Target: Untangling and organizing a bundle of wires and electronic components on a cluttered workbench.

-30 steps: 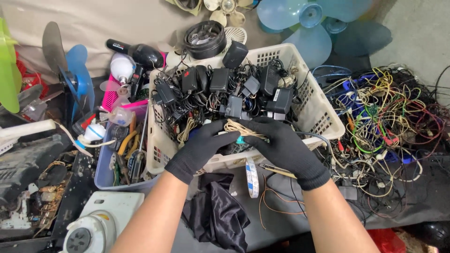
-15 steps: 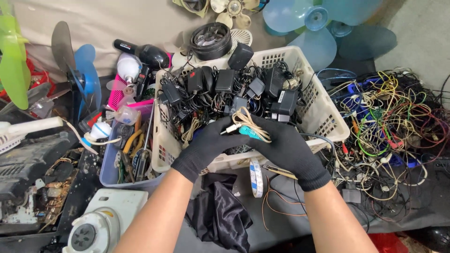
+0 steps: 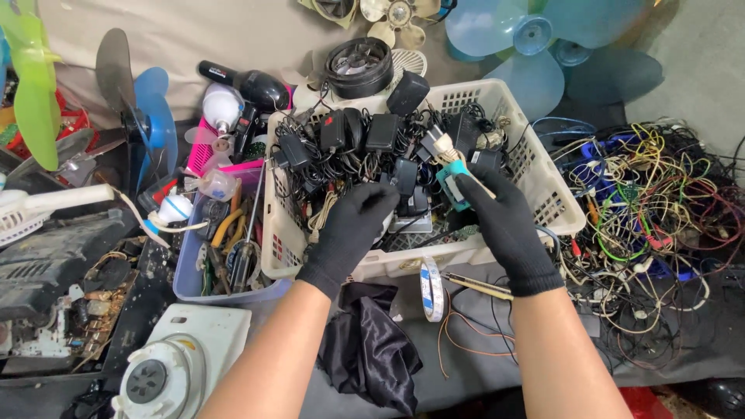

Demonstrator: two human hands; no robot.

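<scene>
Gloves, black, covered both hands as I watched from the head view. I saw the right hand (image 3: 497,217) closed around a teal-handled tool (image 3: 452,180), whose pale tip pointed up and to the left over the white basket (image 3: 543,190). That tool sat above the basket's middle, just over the black power adapters (image 3: 365,136) and their tangled leads. The left hand (image 3: 353,229) reached into the basket with fingers curled down among the adapters; I could not tell whether it gripped anything. A roll of tape (image 3: 431,289) stood on edge just in front of the basket, between the two forearms, beside a crumpled black cloth (image 3: 369,353). To the right, a heap of coloured wires (image 3: 652,225) lay against the basket's side. To the left, a lilac tray (image 3: 194,283) of hand tools touched the basket. Blue fan blades (image 3: 528,46) lay beyond the far rim.
</scene>
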